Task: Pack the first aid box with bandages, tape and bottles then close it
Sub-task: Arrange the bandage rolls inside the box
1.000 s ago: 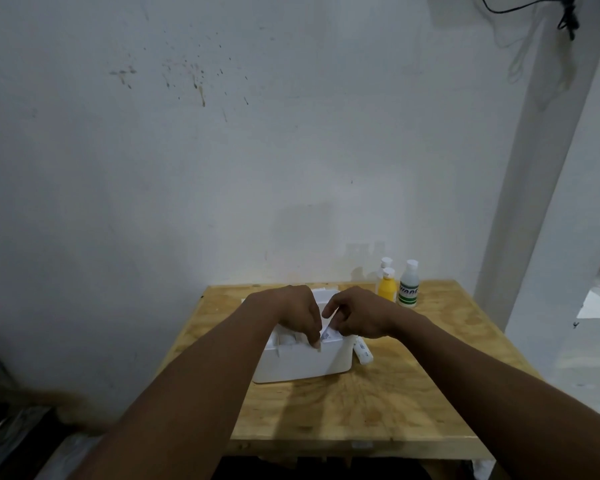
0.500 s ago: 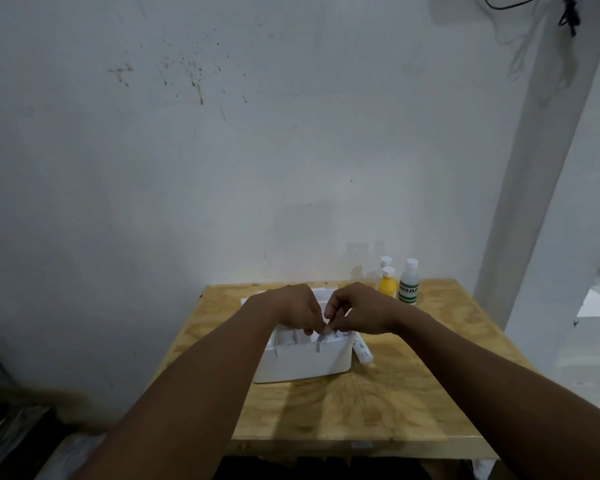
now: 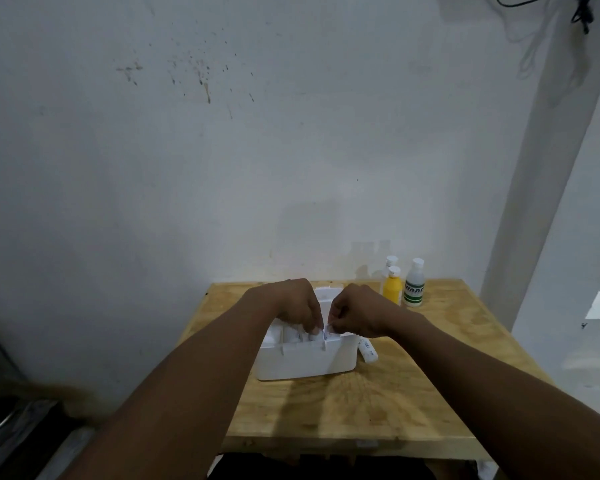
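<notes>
The wooden table (image 3: pixel 326 410) is seen nearest, and the open first aid box (image 3: pixel 305 362) is set on its middle, with white rolls stood in its left compartments. Both hands are held over the box's near rim. A small white item (image 3: pixel 327 332), too small to be identified, is pinched by the curled fingers of the right hand (image 3: pixel 357 313) at a divider. The fingers of the left hand (image 3: pixel 291 303) are curled down beside it; whether anything is gripped there cannot be told.

The packing step is judged to be in hand, with this item being seated. A white tube (image 3: pixel 368 351) is left just beside the box's right wall. Farther back, a yellow bottle (image 3: pixel 392 289), a green-labelled bottle (image 3: pixel 414 289) and a third bottle (image 3: pixel 390 263) are stood near the wall (image 3: pixel 222 168). A release and a reach to these are called for next.
</notes>
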`<state>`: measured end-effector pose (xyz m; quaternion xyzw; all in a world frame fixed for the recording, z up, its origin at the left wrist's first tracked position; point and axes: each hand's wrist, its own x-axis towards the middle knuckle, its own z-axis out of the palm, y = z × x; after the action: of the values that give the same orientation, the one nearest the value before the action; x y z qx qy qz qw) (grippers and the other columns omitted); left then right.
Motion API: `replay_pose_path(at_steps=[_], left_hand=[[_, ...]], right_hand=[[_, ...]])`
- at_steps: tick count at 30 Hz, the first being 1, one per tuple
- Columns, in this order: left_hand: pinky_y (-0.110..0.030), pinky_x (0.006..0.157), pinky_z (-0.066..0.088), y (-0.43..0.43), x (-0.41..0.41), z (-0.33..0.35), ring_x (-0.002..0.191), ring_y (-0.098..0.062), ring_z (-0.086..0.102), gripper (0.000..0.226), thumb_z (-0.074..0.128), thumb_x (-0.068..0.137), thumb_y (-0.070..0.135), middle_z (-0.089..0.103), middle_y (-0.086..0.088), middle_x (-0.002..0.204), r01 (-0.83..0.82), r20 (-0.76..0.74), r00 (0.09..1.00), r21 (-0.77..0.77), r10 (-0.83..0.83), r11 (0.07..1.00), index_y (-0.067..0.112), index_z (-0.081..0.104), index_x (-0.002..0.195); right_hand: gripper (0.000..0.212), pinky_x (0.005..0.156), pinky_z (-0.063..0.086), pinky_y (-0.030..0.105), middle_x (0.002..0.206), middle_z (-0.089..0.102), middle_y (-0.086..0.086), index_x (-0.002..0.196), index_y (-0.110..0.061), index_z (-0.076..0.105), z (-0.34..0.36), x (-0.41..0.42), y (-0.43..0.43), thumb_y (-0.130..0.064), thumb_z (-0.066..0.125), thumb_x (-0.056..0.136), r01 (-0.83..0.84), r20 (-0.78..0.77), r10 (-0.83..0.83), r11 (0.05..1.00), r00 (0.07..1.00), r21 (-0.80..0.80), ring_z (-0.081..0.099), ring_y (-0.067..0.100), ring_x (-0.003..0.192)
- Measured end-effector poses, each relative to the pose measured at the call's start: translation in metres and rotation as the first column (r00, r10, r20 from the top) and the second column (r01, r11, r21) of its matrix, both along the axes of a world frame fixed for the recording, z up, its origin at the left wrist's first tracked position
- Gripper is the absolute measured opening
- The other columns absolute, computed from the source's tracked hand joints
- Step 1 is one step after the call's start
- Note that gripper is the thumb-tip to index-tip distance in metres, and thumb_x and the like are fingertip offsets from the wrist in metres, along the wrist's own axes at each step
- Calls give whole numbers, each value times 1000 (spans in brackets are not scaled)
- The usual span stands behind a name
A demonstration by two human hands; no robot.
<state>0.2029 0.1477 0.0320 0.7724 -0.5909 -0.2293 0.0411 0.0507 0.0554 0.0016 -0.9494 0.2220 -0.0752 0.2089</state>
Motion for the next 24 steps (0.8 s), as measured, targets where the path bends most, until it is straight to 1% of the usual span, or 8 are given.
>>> replay_pose_path(at_steps=[4, 8, 10, 13, 15, 18, 20, 24], left_hand=[[-32, 94, 54, 0, 1, -1, 97, -13, 66, 24, 80, 82, 18, 78, 4, 107, -5, 1, 1000, -57, 5, 998, 19, 82, 106], [-38, 99, 55, 1, 3, 1, 105, -22, 69, 30, 83, 79, 25, 78, 4, 108, -15, -31, 999, 31, 16, 999, 18, 81, 109], [-37, 98, 55, 0, 1, 0, 107, -22, 69, 34, 82, 80, 26, 77, 3, 111, -1, -4, 1000, 52, 2, 999, 18, 79, 113], [-36, 94, 56, -2, -2, -2, 104, -20, 69, 31, 81, 81, 26, 77, 4, 110, 23, 51, 998, 35, -25, 999, 20, 80, 111], [-37, 94, 57, -1, -1, -3, 102, -19, 69, 28, 81, 81, 24, 78, 4, 109, 27, 58, 998, 18, -28, 999, 20, 81, 109], [-37, 95, 55, 2, 3, -3, 100, -15, 68, 23, 81, 81, 22, 78, 5, 106, 27, 48, 999, -38, -25, 999, 21, 82, 105], [-38, 97, 55, 3, 5, -4, 100, -15, 68, 22, 81, 81, 20, 79, 5, 104, 21, 32, 999, -76, -19, 997, 20, 82, 103], [-39, 98, 55, 5, 8, -5, 99, -13, 68, 21, 82, 79, 21, 79, 9, 100, 3, -3, 1000, -68, -3, 998, 23, 83, 100]], right_hand=[[9, 78, 60, 39, 82, 77, 5, 83, -8, 79, 3, 0, 0, -12, 71, 81, 15, -3, -16, 1000, 1000, -26, 71, 19, 77], [11, 78, 60, 44, 83, 76, 11, 83, -5, 77, 7, 3, 0, -14, 70, 80, 21, -45, -23, 999, 999, -41, 71, 26, 80], [15, 80, 59, 45, 85, 75, 14, 84, -3, 77, 7, 5, 3, -16, 70, 81, 16, -76, -19, 999, 997, -45, 70, 29, 83], [21, 78, 57, 42, 86, 74, 16, 83, 0, 76, 5, 5, 6, -19, 68, 82, 8, -82, -13, 999, 997, -50, 69, 30, 82], [22, 76, 56, 39, 85, 75, 14, 83, -1, 76, 5, 5, 7, -21, 68, 84, 9, -71, -12, 999, 997, -34, 67, 26, 76], [21, 71, 54, 35, 81, 74, 14, 79, -1, 76, 6, 3, 6, -20, 68, 83, 15, -48, -16, 1000, 999, -16, 59, 17, 67], [18, 68, 52, 32, 80, 75, 11, 78, -3, 77, 6, 1, 4, -18, 67, 81, 25, -37, -25, 1000, 999, 0, 58, 14, 65], [14, 65, 50, 27, 82, 75, 7, 82, -6, 77, 4, 1, 4, -17, 68, 82, 27, -42, -26, 999, 999, 19, 60, 13, 67]])
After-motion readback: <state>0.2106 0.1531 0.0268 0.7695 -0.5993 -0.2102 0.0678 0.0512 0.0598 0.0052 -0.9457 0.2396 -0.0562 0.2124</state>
